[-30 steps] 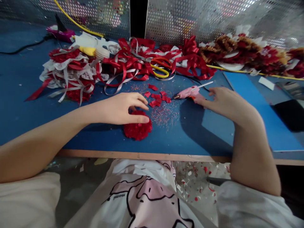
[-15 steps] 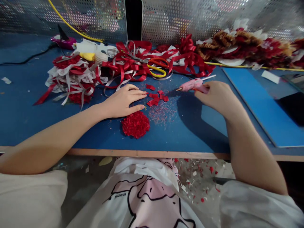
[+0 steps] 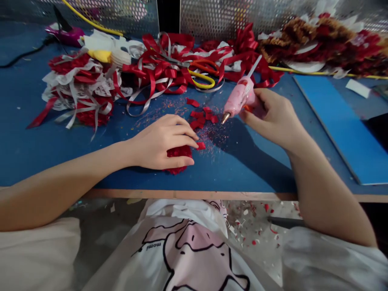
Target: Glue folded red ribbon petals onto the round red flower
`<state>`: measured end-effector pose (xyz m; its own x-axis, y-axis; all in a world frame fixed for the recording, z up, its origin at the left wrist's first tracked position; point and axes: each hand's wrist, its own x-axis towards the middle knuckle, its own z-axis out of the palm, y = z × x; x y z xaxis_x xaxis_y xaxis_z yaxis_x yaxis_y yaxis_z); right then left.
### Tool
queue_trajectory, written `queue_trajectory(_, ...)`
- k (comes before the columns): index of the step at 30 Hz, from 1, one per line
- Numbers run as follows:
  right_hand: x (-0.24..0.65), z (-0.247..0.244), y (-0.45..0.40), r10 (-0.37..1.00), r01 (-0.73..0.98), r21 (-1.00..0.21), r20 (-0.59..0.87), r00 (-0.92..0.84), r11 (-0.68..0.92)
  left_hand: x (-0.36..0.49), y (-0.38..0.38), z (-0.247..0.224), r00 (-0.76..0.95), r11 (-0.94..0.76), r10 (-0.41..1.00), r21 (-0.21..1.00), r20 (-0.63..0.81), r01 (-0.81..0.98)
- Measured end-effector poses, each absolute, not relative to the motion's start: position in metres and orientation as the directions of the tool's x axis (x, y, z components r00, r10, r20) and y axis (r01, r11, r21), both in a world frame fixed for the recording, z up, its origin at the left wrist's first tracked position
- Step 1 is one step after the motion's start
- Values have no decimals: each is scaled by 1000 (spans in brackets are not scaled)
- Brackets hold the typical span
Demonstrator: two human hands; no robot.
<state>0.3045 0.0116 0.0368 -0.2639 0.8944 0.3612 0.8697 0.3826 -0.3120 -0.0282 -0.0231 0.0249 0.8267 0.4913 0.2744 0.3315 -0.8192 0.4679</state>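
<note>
My right hand (image 3: 273, 115) grips a pink hot glue gun (image 3: 241, 95) by its handle, raised above the table, with the metal nozzle pointing down and left and a white glue stick (image 3: 254, 66) out of its back. My left hand (image 3: 165, 141) is open, fingers stretched and thumb apart, over a round red fabric flower (image 3: 179, 152), which it partly hides. One fingertip touches a small red ribbon piece (image 3: 201, 146) just right of the flower. Several more red ribbon pieces (image 3: 198, 117) lie in a loose group between my hands.
Red and white ribbons (image 3: 154, 76) and orange-and-yellow-handled scissors (image 3: 204, 79) lie behind. A red-and-white lace bundle (image 3: 80, 89) is at left, near a purple corded tool (image 3: 68, 35). A blue board (image 3: 339, 125) lies at right; brown and red trimmings (image 3: 324, 44) are piled behind it.
My left hand has moved down and right over the flower, and one ribbon piece has come away from the group with it. The glue gun has risen and its nozzle has tipped downward.
</note>
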Motion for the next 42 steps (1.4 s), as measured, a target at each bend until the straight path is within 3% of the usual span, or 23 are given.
queue_trajectory(4,300,29,10,788,823,-143,418,-453,549,-29,-20,24,768,-765,580,506,273,398)
queue_trajectory(7,295,26,7,761,806,-88,402,-509,586,-28,-20,23,770,-779,578,465,272,420)
queue_trajectory(16,294,11,13,688,707,-159,450,-570,690,-28,-23,15,817,-883,463,262,345,390)
queue_trajectory(28,292,8,12,721,722,-174,384,-577,670,-27,-24,19,811,-830,529,353,250,432)
queue_trajectory(42,290,12,8,704,708,-183,429,-566,682,-27,-25,21,815,-827,533,347,229,443)
